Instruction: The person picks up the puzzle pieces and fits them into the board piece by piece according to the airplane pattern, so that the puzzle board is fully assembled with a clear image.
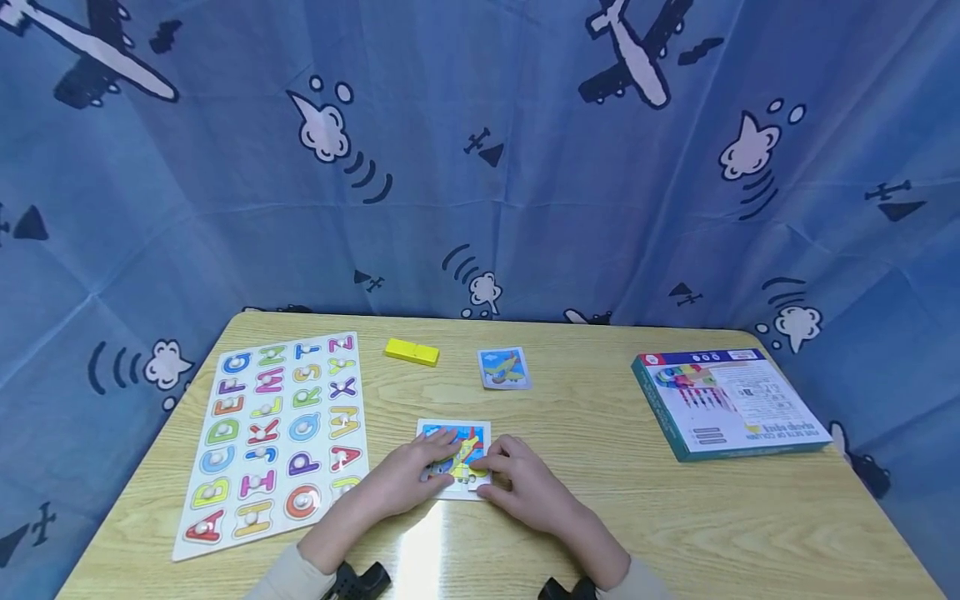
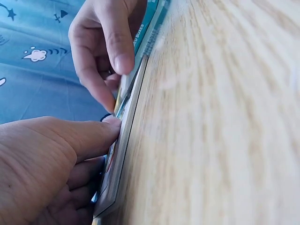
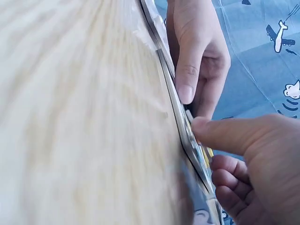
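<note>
A small jigsaw puzzle with a yellow plane on blue and a white border lies flat near the table's front middle. Over its left part rests my left hand, fingers extended on the picture and thumb at the lower edge. My right hand pinches a puzzle piece at the puzzle's lower right, between thumb and fingers. In the right wrist view the right thumb presses near the board's edge, with the left hand beyond. The fingers hide much of the picture.
A white alphabet board with knobbed letters lies to the left. Behind the puzzle are a yellow block and a square plane-picture card. A flat green-edged box lies at the right. Blue printed cloth hangs behind the table.
</note>
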A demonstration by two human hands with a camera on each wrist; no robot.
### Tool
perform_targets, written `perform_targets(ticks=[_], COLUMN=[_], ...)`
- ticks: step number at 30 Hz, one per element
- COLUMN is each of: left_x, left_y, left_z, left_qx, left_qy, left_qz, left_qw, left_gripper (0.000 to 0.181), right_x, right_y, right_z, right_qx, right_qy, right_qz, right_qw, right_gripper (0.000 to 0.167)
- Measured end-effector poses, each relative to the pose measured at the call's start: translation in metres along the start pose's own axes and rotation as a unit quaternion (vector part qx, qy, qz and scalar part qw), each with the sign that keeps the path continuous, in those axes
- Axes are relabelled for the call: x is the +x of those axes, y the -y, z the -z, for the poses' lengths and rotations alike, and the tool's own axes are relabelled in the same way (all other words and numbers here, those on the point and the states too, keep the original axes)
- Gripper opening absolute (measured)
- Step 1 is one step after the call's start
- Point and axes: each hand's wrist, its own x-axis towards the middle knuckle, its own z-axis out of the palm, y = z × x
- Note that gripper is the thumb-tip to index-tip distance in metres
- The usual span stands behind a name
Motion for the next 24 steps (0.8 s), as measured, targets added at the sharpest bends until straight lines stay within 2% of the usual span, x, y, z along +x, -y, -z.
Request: perform_targets(ticks=[6,12,16,20,24], left_x=[-0.001,-0.002,-0.002,-0.001,-0.001], left_y=[0.000,-0.002,-0.002,-0.002,-0.001], left_z=[0.001,0.002,0.001,0.000,0.000], left_qx=[-0.009,-0.010,-0.015,-0.013,-0.011], left_qy=[0.000,0.004,0.008,0.009,0.007], left_qz=[0.000,0.003,0.006,0.004,-0.001], left_qw=[1.0000,0.9999,0.9998,0.9999,0.9999], left_gripper=[0.048,0.048,0.048,0.048,0.048], right_x=[0.006,0.007,0.006,0.006,0.006], right_y=[0.002,0.002,0.001,0.002,0.003], right_z=[-0.006,-0.008,-0.010,-0.011,-0.011], right_qx=[-0.014,0.008,0.013,-0.004,-0.015], right_qy=[0.006,0.010,0.006,-0.002,0.006], right_qz=[-0.001,-0.013,-0.006,0.003,-0.009], right_qw=[0.9999,0.9998,0.9999,1.0000,0.9998], right_gripper=[0.026,0.030,0.030,0.026,0.025])
